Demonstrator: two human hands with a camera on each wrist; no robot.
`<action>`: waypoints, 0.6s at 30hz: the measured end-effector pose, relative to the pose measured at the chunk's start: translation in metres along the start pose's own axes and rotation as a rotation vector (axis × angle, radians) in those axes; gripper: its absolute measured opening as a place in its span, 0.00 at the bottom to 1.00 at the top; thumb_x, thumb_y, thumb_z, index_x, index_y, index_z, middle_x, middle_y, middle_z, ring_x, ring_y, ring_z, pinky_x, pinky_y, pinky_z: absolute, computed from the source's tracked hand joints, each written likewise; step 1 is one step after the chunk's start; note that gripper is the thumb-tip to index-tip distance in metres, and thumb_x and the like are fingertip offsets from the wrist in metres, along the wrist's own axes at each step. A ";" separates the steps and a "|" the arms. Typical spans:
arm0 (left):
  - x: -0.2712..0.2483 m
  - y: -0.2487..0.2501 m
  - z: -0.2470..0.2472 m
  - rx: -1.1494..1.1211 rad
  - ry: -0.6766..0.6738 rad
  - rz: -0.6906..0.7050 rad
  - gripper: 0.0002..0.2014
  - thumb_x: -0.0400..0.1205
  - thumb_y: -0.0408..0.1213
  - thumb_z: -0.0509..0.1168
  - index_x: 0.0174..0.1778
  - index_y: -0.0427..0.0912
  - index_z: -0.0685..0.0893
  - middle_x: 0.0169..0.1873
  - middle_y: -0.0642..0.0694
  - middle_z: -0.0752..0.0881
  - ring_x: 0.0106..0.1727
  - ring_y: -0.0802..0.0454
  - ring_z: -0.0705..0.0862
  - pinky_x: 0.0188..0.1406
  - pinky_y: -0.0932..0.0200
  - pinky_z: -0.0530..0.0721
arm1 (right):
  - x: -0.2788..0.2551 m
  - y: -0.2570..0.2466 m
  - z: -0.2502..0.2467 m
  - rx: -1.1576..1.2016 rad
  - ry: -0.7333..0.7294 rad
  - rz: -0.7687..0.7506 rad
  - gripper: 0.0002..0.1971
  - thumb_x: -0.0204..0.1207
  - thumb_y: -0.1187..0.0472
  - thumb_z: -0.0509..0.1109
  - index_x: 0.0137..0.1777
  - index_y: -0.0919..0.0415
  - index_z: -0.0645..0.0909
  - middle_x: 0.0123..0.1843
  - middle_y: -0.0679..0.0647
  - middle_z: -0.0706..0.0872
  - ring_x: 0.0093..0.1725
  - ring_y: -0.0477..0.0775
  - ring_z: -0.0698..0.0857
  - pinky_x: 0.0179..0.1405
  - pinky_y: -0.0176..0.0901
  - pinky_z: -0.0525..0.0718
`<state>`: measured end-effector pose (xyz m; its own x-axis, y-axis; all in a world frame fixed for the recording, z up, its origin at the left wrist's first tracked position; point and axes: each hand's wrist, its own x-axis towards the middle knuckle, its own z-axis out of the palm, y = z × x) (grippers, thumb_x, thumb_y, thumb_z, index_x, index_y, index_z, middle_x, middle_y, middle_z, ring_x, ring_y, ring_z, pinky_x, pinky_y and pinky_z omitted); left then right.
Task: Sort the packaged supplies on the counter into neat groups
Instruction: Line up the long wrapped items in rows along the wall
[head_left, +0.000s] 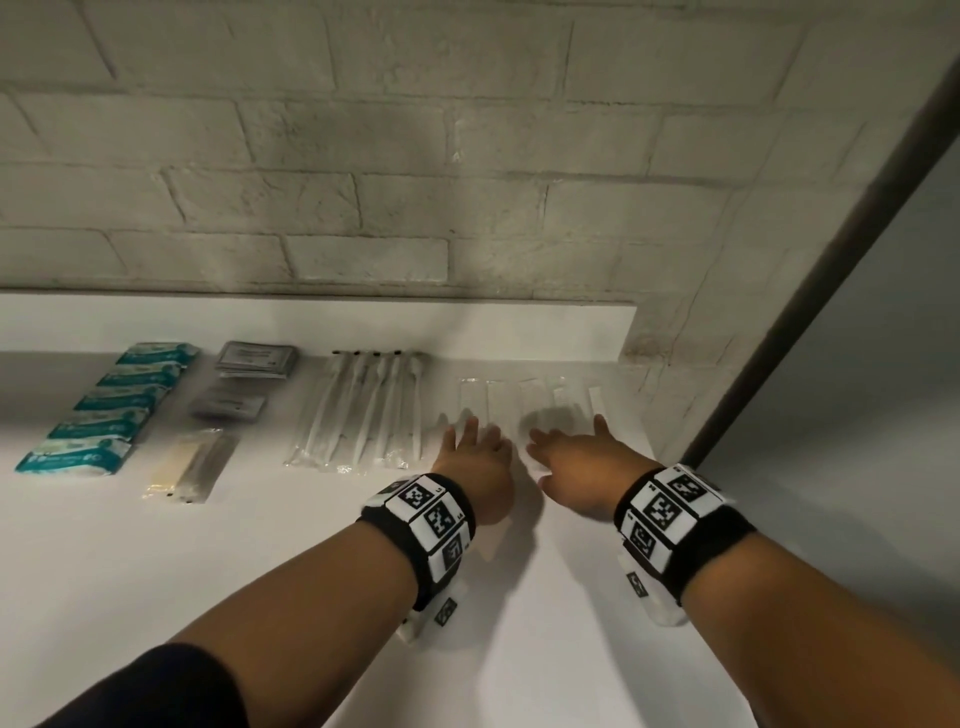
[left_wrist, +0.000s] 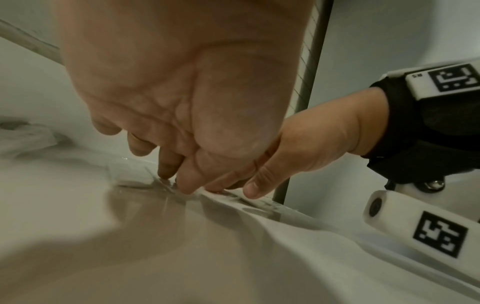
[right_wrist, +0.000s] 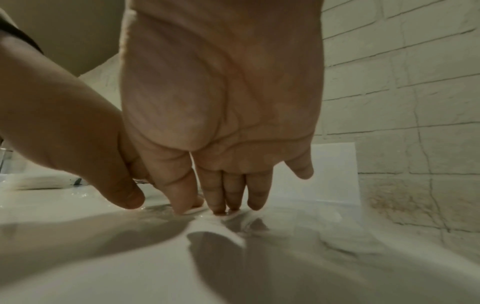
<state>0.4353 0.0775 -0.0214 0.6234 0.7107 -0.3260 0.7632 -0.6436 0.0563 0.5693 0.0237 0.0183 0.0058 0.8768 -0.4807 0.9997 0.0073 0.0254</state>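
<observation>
Several flat clear packets (head_left: 524, 400) lie in a row at the right end of the white counter (head_left: 260, 571). My left hand (head_left: 475, 452) and right hand (head_left: 563, 449) lie side by side on the near ends of these packets. In the left wrist view the left fingertips (left_wrist: 166, 174) press down on crinkled clear film (left_wrist: 145, 185), with the right hand (left_wrist: 311, 144) close beside. In the right wrist view the right fingertips (right_wrist: 218, 207) press on a white-edged packet (right_wrist: 215, 226). Neither hand curls around anything.
Leftward along the counter lie long white wrapped sticks (head_left: 363, 410), grey sachets (head_left: 257, 358), a beige packet (head_left: 189, 465) and a column of teal packs (head_left: 111, 400). A brick wall (head_left: 363, 182) backs the counter. A dark post (head_left: 831, 260) stands at the right.
</observation>
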 end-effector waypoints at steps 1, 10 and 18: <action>-0.001 0.001 0.000 0.012 -0.004 -0.009 0.33 0.80 0.33 0.54 0.83 0.39 0.54 0.84 0.42 0.51 0.84 0.36 0.39 0.79 0.34 0.36 | -0.001 0.001 0.000 0.011 0.004 -0.010 0.27 0.86 0.54 0.52 0.85 0.51 0.54 0.87 0.48 0.50 0.85 0.52 0.52 0.80 0.71 0.43; 0.006 0.026 -0.007 0.072 -0.046 0.114 0.35 0.81 0.33 0.53 0.85 0.45 0.49 0.85 0.44 0.46 0.84 0.36 0.36 0.80 0.35 0.34 | -0.006 0.020 0.005 0.026 -0.026 0.137 0.26 0.85 0.56 0.51 0.84 0.53 0.58 0.86 0.50 0.54 0.84 0.53 0.56 0.80 0.72 0.44; 0.009 0.042 -0.014 0.086 -0.052 0.107 0.35 0.80 0.33 0.54 0.84 0.43 0.50 0.85 0.44 0.49 0.84 0.36 0.37 0.78 0.33 0.32 | -0.014 0.044 0.011 0.137 0.038 0.241 0.28 0.83 0.59 0.53 0.84 0.56 0.56 0.85 0.55 0.60 0.82 0.58 0.62 0.81 0.69 0.46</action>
<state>0.4754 0.0608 -0.0092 0.6893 0.6224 -0.3708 0.6739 -0.7387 0.0128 0.6138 0.0064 0.0167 0.2458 0.8629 -0.4415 0.9636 -0.2669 0.0147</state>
